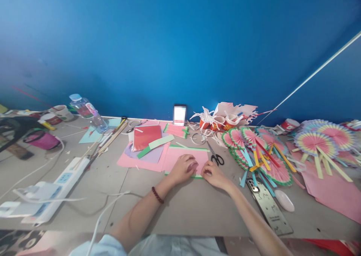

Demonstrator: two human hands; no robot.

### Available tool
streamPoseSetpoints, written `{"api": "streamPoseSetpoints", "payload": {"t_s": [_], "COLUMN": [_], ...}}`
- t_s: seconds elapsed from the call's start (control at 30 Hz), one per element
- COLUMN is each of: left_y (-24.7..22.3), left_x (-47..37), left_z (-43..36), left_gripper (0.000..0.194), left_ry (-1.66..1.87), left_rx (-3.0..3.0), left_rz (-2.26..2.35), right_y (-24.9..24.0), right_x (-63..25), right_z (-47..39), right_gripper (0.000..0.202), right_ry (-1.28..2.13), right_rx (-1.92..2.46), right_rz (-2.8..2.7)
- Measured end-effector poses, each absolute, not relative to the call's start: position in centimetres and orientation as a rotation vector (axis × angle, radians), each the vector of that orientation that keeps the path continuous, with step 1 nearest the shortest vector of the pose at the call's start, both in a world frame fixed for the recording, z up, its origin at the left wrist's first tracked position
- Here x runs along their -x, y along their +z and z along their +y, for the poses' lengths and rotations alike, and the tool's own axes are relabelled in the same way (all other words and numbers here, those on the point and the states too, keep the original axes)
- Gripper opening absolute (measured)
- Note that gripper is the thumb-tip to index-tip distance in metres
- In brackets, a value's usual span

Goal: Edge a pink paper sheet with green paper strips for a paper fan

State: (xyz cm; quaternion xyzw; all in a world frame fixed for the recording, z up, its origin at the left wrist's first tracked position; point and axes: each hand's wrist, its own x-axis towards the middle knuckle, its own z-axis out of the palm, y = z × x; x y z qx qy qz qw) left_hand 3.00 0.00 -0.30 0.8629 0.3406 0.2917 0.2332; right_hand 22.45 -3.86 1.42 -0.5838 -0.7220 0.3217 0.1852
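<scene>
A pink sheet (180,155) with green strips along its far and near edges lies on the table in front of me. My left hand (185,168) rests on its near part, fingers bent over the paper. At the sheet's near right corner is my right hand (213,174), its fingers pinched together at the green edge. Whether the fingertips grip the paper is too small to make out. Black scissors (217,159) lie just beyond my right hand. Left of the sheet, a green paper strip (155,145) crosses a red packet (146,136) and purple paper.
Folded paper fans (275,169), a phone (269,207) and a white mouse (284,200) lie on the right. Paper cups (218,123) stand at the back. On the left are a power strip (58,190), cables, wooden sticks (113,136) and a bottle (89,111).
</scene>
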Motion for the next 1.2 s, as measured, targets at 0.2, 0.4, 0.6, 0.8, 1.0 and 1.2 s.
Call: {"api": "streamPoseSetpoints", "payload": {"t_s": [0.2,0.4,0.6,0.8,1.0,1.2], "left_y": [-0.53,-0.46,-0.41,-0.42,-0.56,-0.17], "left_x": [-2.95,-2.95,-2.97,-2.89,-2.92,-2.95], "left_z": [0.02,0.01,-0.12,-0.2,-0.23,-0.4], "left_gripper": [0.025,0.026,0.034,0.038,0.039,0.043], "left_ry": [0.77,0.747,0.73,0.704,0.707,0.668], "left_rx": [-2.382,-2.391,-2.409,-2.395,-2.406,-2.394], "left_rz": [0.923,0.92,0.909,0.92,0.918,0.943], "right_y": [0.95,0.91,0.92,0.76,0.78,0.94], "right_x": [-22.45,-22.41,-22.24,-22.2,-22.19,-22.49], "right_z": [-3.81,-3.81,-3.91,-3.92,-3.93,-3.95], "right_gripper": [0.011,0.011,0.011,0.011,0.01,0.007], "right_ry": [0.866,0.853,0.832,0.806,0.812,0.831], "right_rx": [1.638,1.659,1.689,1.699,1.711,1.644], "right_rz": [-2.05,-2.057,-2.06,-2.064,-2.064,-2.044]}}
